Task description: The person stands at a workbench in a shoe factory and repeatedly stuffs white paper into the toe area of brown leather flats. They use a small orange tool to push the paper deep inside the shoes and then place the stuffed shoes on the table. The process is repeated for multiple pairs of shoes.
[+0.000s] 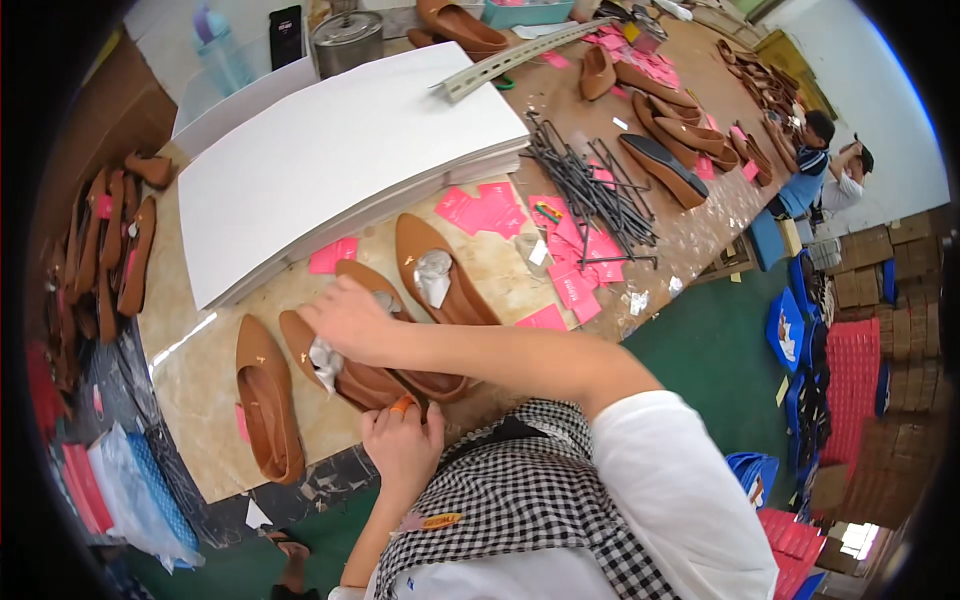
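Observation:
Several brown pointed flat shoes lie side by side on the table in front of me. My left hand (402, 448) is closed at the heel of one brown flat shoe (370, 383), with something orange at its fingers. Across from the right reaches my right arm, and my right hand (347, 318) grips the same shoe near its toe. A crumpled wad of silvery paper (325, 364) sits in that shoe, just below the right fingers. To the right is another flat shoe (425, 245) stuffed with a paper wad (433, 277). An unstuffed flat shoe (263, 400) lies left.
A thick stack of white sheets (340, 160) lies beyond the shoes, with a metal strip (525, 60) on it. Pink cards (485, 210) and black bent rods (595, 185) lie to the right. More shoes (105, 240) are at far left. Two people are at far right.

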The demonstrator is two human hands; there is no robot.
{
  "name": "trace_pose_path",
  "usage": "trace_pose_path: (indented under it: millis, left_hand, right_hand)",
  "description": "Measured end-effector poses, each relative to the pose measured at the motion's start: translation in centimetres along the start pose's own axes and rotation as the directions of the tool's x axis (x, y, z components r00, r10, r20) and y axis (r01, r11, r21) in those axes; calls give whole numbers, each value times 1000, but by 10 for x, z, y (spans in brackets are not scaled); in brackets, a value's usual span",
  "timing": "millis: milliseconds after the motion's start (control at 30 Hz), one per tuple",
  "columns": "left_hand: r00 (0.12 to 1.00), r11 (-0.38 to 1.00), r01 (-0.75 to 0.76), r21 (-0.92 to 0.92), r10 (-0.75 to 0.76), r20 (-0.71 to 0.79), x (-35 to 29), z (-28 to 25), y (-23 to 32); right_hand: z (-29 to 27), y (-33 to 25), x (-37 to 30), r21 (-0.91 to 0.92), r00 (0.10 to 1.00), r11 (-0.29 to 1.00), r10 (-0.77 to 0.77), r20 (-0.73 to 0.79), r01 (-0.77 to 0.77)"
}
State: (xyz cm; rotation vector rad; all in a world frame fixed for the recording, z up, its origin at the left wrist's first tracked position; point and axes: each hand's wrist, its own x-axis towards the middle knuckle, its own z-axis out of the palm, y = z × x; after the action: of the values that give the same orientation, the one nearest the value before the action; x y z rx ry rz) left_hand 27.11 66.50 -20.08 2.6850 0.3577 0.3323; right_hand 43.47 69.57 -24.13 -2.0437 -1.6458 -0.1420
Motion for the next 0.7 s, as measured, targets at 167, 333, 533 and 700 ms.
trace_pose_path:
  millis: [167,333,533,700]
  left_hand:
    - [996,998,-61,11,61,-59,9,-13,-5]
    - [743,681,489,-545,-653,-150,4,-21,-43]
    - [787,607,529,-593,-612,76,14,-1,-75]
    - [884,-459,106,-882,-363,295,23,-12,-67]
  right_hand:
    - [-29,14,16,149,999,989,-3,-37,8]
    - [-162,167,-122,-15,744,778,594,-306,-628]
    - [-220,294,-238,-418,380,270,902,-206,-867]
    - [-261,245,-236,-459,428,277,863,-269,-845]
